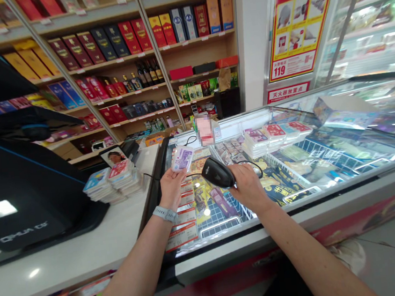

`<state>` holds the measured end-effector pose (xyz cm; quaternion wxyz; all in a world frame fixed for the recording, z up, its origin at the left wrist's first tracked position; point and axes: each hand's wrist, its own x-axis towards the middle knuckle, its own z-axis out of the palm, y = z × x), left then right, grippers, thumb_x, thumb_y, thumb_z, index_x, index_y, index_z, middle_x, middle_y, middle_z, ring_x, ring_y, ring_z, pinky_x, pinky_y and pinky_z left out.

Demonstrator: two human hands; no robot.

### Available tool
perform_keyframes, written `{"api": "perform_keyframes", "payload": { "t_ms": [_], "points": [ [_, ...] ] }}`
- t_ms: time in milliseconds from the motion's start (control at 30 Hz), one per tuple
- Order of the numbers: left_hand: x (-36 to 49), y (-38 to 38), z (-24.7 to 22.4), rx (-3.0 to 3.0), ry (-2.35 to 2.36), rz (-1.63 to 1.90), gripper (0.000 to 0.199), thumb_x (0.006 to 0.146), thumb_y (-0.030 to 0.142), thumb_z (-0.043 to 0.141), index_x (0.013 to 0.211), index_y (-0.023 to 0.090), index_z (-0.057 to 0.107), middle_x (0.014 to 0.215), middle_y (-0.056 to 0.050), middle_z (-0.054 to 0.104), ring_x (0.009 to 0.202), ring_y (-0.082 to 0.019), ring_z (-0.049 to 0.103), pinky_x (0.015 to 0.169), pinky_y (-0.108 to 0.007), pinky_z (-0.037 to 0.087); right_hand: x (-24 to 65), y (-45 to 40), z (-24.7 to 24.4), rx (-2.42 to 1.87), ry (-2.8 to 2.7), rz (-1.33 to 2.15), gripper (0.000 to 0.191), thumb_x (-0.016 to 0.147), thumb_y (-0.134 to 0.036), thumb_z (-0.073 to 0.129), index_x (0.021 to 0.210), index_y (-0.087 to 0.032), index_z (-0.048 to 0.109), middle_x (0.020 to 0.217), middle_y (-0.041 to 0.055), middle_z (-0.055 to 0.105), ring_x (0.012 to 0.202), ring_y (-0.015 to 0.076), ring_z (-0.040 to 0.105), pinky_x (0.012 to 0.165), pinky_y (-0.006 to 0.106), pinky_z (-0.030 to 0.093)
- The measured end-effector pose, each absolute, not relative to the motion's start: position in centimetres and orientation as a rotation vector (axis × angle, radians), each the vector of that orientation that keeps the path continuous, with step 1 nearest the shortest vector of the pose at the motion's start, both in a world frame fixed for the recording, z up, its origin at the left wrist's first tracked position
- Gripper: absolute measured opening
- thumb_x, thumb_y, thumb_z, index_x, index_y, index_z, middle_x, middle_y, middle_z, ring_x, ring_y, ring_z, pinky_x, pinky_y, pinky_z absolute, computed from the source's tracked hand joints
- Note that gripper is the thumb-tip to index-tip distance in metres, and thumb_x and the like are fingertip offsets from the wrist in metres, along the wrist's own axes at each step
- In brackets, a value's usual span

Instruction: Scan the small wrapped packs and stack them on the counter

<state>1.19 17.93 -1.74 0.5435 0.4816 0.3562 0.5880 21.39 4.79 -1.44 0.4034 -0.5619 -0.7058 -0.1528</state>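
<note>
Black corded barcode scanner (217, 173) in right hand (249, 188), nose aimed left at purple-white card packet (182, 158).
Long axis near level; right fingers (240, 175) clenched round handle, left fingers (176, 176) grasping packet.

The left hand (174, 188) pinches upward, the right hand (249, 186) curls closed, both reaching forward.

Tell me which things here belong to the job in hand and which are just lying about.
In use:
left hand holding a packet
right hand holding a corded scanner

Lying about:
card packs on the counter
more packs on the glass-topped chest
till
boxed liquor on shelves
</note>
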Motion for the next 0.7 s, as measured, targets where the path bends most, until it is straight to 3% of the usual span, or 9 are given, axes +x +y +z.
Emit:
{"api": "perform_keyframes", "payload": {
  "t_ms": [700],
  "points": [
    [1.21,17.69,-1.56,1.17,0.848,1.404,0.035,0.057,0.027,0.082,0.087,0.016,0.067,0.093,-0.006,0.071,0.085,-0.015,0.064,0.08,-0.029,0.047,21.49,4.94,-1.64,-1.421,-1.784,-0.373,0.029,0.076,-0.011,0.051,0.104,-0.014,0.055,0.092,0.0091,0.062,0.086,0.0252,0.055,0.084,0.04,0.039]
  ]
}}
